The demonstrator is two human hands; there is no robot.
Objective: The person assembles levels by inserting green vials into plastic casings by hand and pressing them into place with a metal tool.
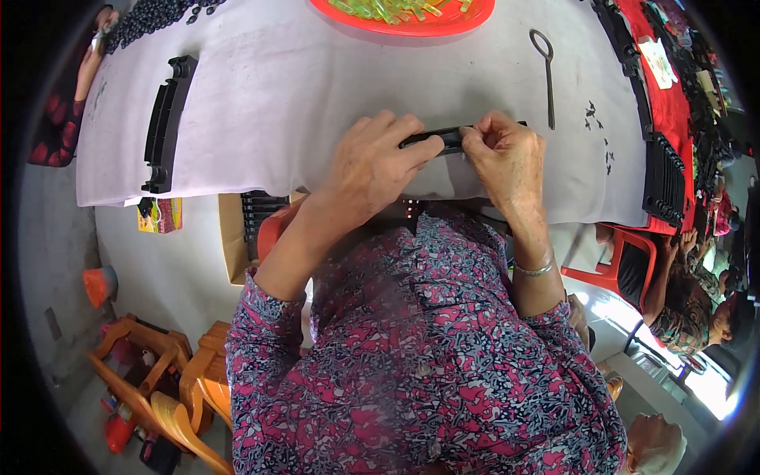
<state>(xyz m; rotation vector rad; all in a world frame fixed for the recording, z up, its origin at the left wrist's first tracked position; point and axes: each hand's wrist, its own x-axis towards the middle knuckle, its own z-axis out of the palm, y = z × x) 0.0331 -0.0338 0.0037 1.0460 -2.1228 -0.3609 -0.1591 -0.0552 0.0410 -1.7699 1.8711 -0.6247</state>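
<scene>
A long black plastic part (pixel 450 139) is held level just above the near side of the cloth-covered table. My left hand (pixel 376 156) closes around its left end, thumb along the near side. At its right end, the thumb and fingers of my right hand (pixel 508 150) are pinched together against the part. Whether some small piece sits in that pinch is hidden. To the left lies another long black plastic part (pixel 168 127) with rounded ends. A dark metal rod with a ring end (pixel 548 75) and several tiny black pieces (pixel 592 115) lie to the right.
A red tray (pixel 412 28) of yellow-green translucent pieces stands at the far side. Small black pieces (pixel 154 22) are heaped far left, near another person's hand (pixel 93 59). Stacked black parts (pixel 663 178) line the right edge. A red stool (pixel 613 265) and open carton (pixel 232 237) stand below.
</scene>
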